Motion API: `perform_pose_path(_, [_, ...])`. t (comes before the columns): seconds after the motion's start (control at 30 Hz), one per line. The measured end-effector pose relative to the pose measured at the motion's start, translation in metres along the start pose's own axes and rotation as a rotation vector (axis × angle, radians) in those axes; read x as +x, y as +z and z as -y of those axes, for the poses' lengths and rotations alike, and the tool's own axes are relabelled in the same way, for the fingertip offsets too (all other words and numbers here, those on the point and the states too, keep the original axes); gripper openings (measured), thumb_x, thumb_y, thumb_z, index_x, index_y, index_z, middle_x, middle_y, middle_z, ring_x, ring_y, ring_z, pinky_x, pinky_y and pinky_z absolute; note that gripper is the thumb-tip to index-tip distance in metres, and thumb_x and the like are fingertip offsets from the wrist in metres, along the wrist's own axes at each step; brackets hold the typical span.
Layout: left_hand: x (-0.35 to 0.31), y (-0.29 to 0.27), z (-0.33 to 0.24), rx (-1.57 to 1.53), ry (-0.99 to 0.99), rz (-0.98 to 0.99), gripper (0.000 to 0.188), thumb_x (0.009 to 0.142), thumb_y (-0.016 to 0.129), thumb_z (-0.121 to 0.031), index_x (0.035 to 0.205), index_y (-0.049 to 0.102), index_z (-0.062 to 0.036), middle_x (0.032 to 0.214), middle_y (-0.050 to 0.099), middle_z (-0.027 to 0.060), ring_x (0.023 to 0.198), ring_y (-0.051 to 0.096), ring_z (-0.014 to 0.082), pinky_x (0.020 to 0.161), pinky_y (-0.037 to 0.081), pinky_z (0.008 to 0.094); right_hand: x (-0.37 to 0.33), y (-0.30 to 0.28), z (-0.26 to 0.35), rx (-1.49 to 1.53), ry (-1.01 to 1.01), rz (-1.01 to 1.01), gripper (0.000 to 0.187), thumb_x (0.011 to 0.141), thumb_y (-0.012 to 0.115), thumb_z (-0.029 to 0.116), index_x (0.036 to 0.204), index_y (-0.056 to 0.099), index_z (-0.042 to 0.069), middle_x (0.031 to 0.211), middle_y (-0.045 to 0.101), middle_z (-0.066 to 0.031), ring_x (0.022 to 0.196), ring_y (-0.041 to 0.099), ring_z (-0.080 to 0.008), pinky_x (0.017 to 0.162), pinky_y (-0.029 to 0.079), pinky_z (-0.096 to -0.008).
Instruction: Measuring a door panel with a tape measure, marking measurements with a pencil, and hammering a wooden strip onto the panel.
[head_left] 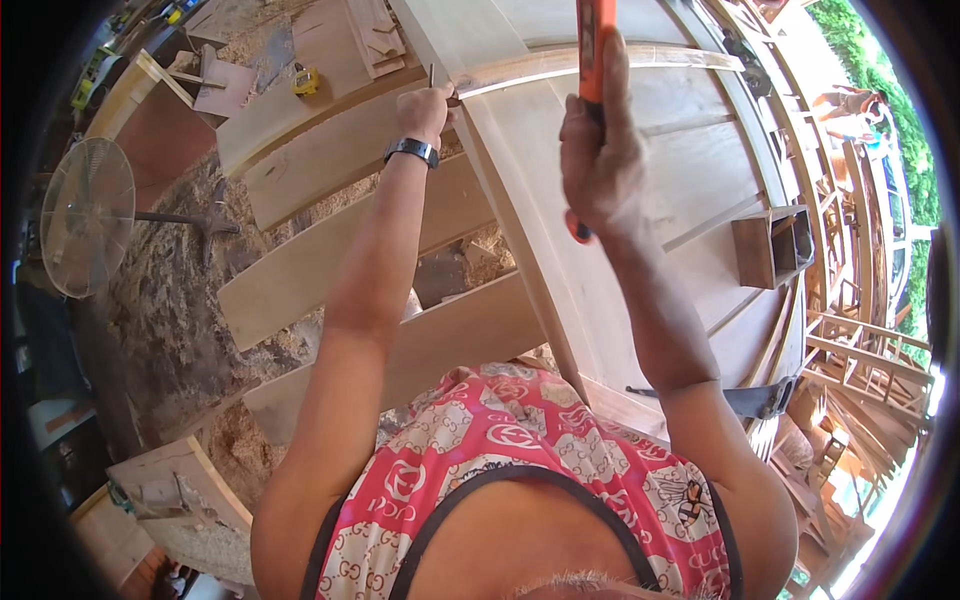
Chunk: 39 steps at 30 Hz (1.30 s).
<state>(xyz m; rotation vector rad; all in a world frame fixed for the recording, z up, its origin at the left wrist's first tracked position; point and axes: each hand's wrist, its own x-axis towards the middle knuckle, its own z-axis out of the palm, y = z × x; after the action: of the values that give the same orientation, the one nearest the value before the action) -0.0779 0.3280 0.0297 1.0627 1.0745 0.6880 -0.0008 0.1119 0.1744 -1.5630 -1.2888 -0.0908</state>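
Observation:
My left hand [425,108], with a dark watch on its wrist, pinches a small nail [432,76] upright at the near end of a thin curved wooden strip [600,62]. The strip lies across a large pale wooden panel [690,190]. My right hand [600,160] is raised above the panel, gripping the orange handle of a hammer [594,50]; the hammer's head is out of the picture at the top edge.
Wide planks [330,250] lie over a sawdust-covered floor on the left. A standing fan [88,215] is at far left. A small open wooden box [772,245] sits on the panel's right. A yellow tape measure [305,80] lies at the back. Wooden frames stack at right.

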Motion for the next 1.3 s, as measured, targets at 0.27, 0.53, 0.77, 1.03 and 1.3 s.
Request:
perform_pose_path(0.27, [-0.006, -0.006, -0.012, -0.05, -0.152, 0.085, 0.021, 0.09, 0.062, -0.023, 0.091, 0.071, -0.0046, 0.082, 0.073, 0.0067, 0.055, 0.057, 0.0123, 0.05, 0.038, 0.0288, 0.009, 0.013, -0.014, -0.312, 0.313, 0.298, 0.051, 0.096, 0.051, 0.019, 0.147, 0.046, 0.015, 0.08, 0.066, -0.0224, 0.073, 0.067, -0.0387, 0.069, 0.051, -0.0475])
perform_pose_path(0.53, [0.006, -0.006, -0.014, 0.62, 0.308, -0.27, 0.032, 0.093, 0.056, -0.025, 0.103, 0.069, 0.0019, 0.09, 0.074, 0.0138, 0.077, 0.069, 0.0243, 0.071, 0.053, 0.039, -0.015, -0.009, -0.035, -0.294, 0.475, 0.656, 0.061, 0.096, 0.052, 0.019, 0.153, 0.035, 0.009, 0.113, 0.066, -0.0256, 0.105, 0.063, -0.0439, 0.095, 0.049, -0.0465])
perform_pose_path(0.77, [-0.053, 0.151, -0.076, 0.536, 0.835, 0.327, 0.033, 0.093, 0.054, -0.003, 0.123, 0.062, 0.0076, 0.088, 0.071, 0.0194, 0.09, 0.071, 0.0277, 0.084, 0.056, 0.0381, -0.095, -0.056, -0.05, 0.627, 0.955, 0.349, 0.039, 0.09, 0.072, 0.02, 0.119, 0.053, 0.003, 0.074, 0.055, -0.0024, 0.053, 0.051, -0.0104, 0.046, 0.043, -0.0282])
perform_pose_path(1.03, [-0.246, 0.42, -0.044, 1.056, 1.264, 1.099, 0.035, 0.09, 0.063, -0.04, 0.1, 0.075, -0.0087, 0.095, 0.073, 0.0159, 0.093, 0.069, 0.0363, 0.081, 0.055, 0.0434, -0.125, -0.066, -0.051, 0.542, 0.68, 0.205, 0.04, 0.087, 0.068, 0.017, 0.12, 0.054, -0.001, 0.078, 0.064, -0.0128, 0.055, 0.065, -0.0191, 0.051, 0.053, -0.0354])
perform_pose_path(1.3, [-0.289, 0.6, -0.005, 1.642, 1.515, 1.255, 0.036, 0.086, 0.069, -0.038, 0.095, 0.076, -0.0037, 0.103, 0.072, 0.0181, 0.093, 0.071, 0.0333, 0.082, 0.057, 0.0448, -0.136, -0.067, -0.076, 0.66, 0.746, 0.322, 0.04, 0.086, 0.063, 0.016, 0.12, 0.054, -0.001, 0.082, 0.064, -0.021, 0.066, 0.068, -0.0291, 0.061, 0.055, -0.0419])
